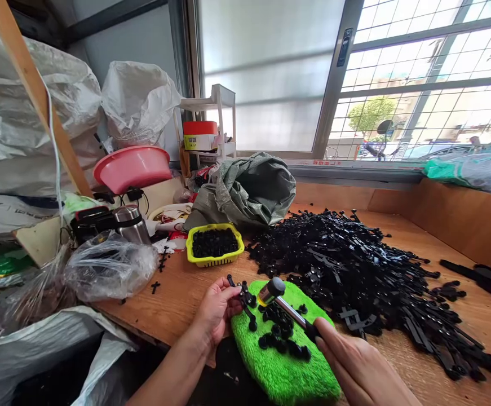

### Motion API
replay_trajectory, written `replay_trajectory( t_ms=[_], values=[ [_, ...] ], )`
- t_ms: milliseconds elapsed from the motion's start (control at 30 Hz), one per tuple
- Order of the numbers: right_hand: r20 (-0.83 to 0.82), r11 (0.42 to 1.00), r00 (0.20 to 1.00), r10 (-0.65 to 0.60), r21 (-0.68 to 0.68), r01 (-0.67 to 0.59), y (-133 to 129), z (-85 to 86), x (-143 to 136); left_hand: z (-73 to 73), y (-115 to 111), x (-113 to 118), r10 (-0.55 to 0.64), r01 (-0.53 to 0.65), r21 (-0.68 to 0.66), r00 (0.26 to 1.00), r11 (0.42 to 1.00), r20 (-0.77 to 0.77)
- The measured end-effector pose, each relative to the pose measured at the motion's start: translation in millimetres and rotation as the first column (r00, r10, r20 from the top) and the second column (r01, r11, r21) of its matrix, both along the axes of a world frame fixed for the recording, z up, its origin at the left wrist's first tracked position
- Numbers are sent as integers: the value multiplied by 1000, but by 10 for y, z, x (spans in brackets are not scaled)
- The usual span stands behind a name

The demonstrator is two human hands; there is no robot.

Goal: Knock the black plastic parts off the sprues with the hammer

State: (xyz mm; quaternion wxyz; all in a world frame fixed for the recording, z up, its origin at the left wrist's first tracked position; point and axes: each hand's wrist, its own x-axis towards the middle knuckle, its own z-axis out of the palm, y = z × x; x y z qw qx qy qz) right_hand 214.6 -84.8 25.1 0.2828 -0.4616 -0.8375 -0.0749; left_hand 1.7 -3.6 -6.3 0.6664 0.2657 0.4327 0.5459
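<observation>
My left hand (216,312) pinches a black plastic cross-shaped part (243,299) at the left edge of a bright green fuzzy pad (287,372). My right hand (357,366) grips the dark handle of a small hammer (275,294), whose metal head hangs just right of the part, above the pad. Several small black caps (282,335) lie loose on the pad between my hands.
A large heap of black plastic parts (367,270) covers the wooden bench (177,299) to the right. A yellow basket (215,245) of black caps stands behind the pad. Plastic bags (110,265), a steel flask (132,223), a pink basin (132,167) and a grey-green sack (245,192) crowd the left and back.
</observation>
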Motion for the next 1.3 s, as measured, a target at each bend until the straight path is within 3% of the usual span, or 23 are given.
replay_trajectory(
  t_ms=[433,700,933,1300],
  values=[
    [-93,998,995,-31,-62,25,-57,-116,67,22,3,3,21,-19,-53,999,998,40],
    [-87,1000,996,-17,-24,15,-76,-101,69,13,22,11,16,-15,-42,999,999,28],
    [88,999,995,54,3,-54,-21,-19,-36,8,18,7,6,-6,-12,1000,1000,9],
    [151,999,988,41,25,-45,7,14,-45,12,17,14,6,-6,-5,1000,1000,-10]
  ],
)
